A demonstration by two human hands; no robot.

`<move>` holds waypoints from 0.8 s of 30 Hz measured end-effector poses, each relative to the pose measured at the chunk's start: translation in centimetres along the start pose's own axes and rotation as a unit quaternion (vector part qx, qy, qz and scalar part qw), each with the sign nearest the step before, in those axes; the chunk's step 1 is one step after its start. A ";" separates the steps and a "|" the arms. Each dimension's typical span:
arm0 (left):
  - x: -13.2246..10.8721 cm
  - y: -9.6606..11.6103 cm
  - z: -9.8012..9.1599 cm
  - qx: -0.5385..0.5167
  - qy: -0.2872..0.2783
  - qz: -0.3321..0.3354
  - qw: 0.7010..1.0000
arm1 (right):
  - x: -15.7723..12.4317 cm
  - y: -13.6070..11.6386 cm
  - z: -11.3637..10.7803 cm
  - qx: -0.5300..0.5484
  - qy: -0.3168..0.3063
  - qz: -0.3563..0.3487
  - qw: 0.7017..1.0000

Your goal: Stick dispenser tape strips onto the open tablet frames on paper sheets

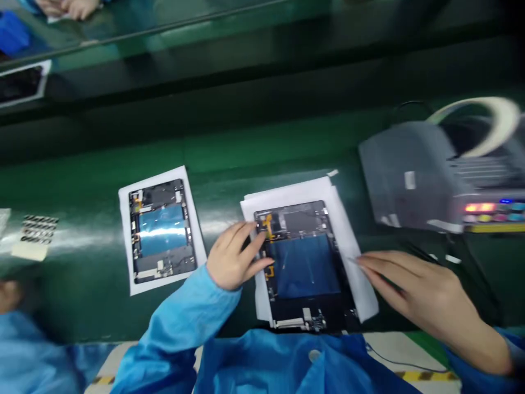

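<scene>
Here, nearest to the wearer, the opened tablet [304, 267] lies flat at the lower centre of the frame, on white sheets [363, 303] upon the green bench [217, 194]. Its near end is black, with a pale strip [289, 324] and small metal parts. Farther up, a glossy blue panel [318, 273] fills the middle; near the upper left corner of the tablet there are orange ribbons [269, 226], and beside them a dark grey area.

I judge the tablet to be light, thin and rather stiff, but fragile: the ribbons may tear, and the blue surface is probably slippery. It is better to hold it by the two long outer edges, without pressing the inside, or to slide it together with the sheets, which look soft.

The left hand [234, 256] is loosely spread, its fingertips at the tablet's left edge beside the ribbons; it does not grip the tablet. The right hand [426, 287], right of centre, has thumb and fingers drawn together above the sheets' right border; whether they pinch something thin, I cannot tell.

A little farther, left of centre, a second tablet [163, 231] shows a similar blue middle. Beyond, at the right of the frame, stands a grey machine [410, 169] with lit buttons.
</scene>
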State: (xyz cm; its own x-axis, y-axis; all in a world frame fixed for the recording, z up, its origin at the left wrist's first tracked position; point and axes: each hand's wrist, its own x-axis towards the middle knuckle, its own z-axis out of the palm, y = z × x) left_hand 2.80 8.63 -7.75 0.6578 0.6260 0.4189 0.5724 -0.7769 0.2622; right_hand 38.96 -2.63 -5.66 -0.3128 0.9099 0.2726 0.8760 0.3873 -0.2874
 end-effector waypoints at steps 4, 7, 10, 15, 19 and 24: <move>1.9 -1.3 1.6 0.038 -0.008 0.055 0.998 | 7.8 -3.7 3.7 -0.005 -0.002 -0.096 0.995; 1.5 -1.3 2.7 0.040 -0.022 0.045 0.998 | 13.3 -5.3 6.1 -0.070 0.045 -0.114 0.990; 1.0 -1.3 3.2 0.041 -0.043 0.034 0.998 | 15.7 -5.9 7.2 -0.116 0.068 -0.135 0.982; 1.1 -1.2 3.3 0.032 -0.053 0.028 0.998 | 15.2 -6.2 7.5 -0.135 0.051 -0.163 0.976; 1.2 -1.0 3.4 0.014 -0.051 0.019 0.998 | 14.7 -6.1 7.6 -0.141 0.028 -0.173 0.974; 1.0 -0.9 3.4 0.005 -0.051 0.013 0.999 | 14.6 -6.1 7.8 -0.145 0.014 -0.178 0.973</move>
State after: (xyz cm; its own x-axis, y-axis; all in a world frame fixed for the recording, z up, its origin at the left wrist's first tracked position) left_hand 4.61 10.23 -10.51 0.7184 0.6098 0.3347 0.5595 -0.7924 0.2430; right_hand 26.24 9.46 -7.07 -0.6085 0.7199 0.3338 0.7822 0.6150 0.0995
